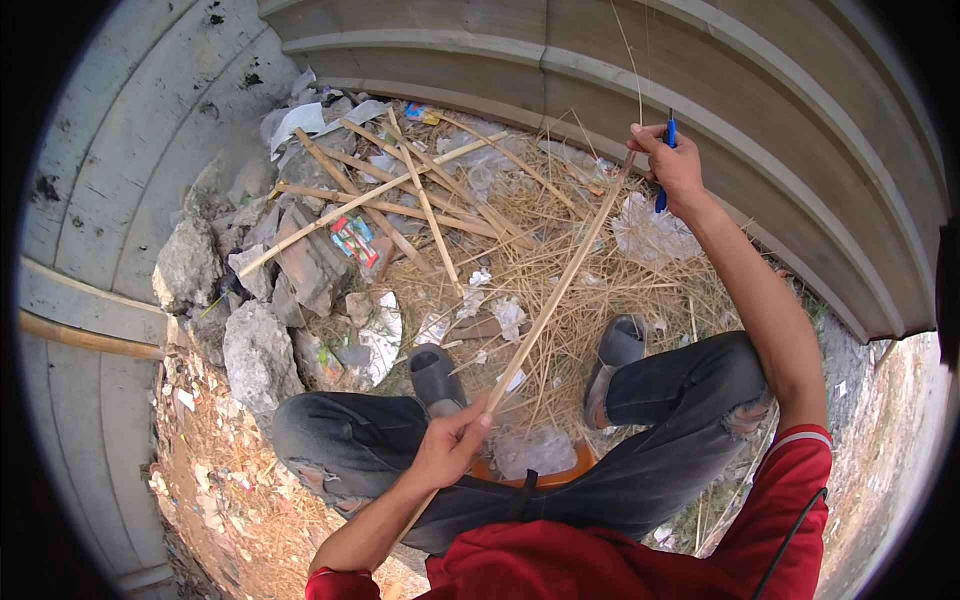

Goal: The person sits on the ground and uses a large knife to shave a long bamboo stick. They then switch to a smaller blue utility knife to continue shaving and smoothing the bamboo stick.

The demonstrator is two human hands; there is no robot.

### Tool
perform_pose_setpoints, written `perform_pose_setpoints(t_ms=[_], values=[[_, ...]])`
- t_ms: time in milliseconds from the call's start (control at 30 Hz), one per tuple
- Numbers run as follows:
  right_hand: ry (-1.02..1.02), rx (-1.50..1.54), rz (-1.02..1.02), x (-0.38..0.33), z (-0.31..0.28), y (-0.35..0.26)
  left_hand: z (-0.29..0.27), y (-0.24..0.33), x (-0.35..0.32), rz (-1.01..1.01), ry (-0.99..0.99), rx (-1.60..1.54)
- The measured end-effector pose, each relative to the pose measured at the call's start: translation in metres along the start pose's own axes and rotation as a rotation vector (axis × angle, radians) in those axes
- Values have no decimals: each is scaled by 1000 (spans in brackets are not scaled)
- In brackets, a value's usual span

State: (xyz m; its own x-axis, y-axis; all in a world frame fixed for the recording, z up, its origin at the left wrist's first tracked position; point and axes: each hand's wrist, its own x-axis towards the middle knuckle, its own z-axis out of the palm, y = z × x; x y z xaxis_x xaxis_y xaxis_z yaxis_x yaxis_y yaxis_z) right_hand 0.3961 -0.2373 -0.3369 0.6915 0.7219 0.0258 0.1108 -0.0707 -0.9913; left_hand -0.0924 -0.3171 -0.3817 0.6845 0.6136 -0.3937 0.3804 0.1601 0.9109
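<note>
A long, pale bamboo strip [556,292] slants from my lap up to the far right. My left hand [449,449] is closed around its lower part, with the tail passing under my left forearm. At the strip's upper end, my right hand [670,170] is closed, its thumb and fingers at the tip. A slim blue box cutter [667,150] is also held in that hand, lying along the fingers; its blade cannot be made out. From the same fingertips a thin bamboo sliver [631,58] curves upward.
Several bamboo sticks [425,205] lie crossed over rubble [262,350] and litter on the left. Dry shavings [570,345] cover the ground around my sandals [434,374]. Ribbed metal sheeting [480,45] stands along the far side, a grey panel [110,150] at the left.
</note>
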Motion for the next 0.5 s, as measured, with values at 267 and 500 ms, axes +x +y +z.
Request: perform_pose_setpoints(t_ms=[267, 500], values=[[-366, -203, 72, -74, 59, -33, 2, 16, 11, 118, 42, -216], [-509, -98, 96, -97, 92, -30, 1, 32, 11, 38, -5, -237]])
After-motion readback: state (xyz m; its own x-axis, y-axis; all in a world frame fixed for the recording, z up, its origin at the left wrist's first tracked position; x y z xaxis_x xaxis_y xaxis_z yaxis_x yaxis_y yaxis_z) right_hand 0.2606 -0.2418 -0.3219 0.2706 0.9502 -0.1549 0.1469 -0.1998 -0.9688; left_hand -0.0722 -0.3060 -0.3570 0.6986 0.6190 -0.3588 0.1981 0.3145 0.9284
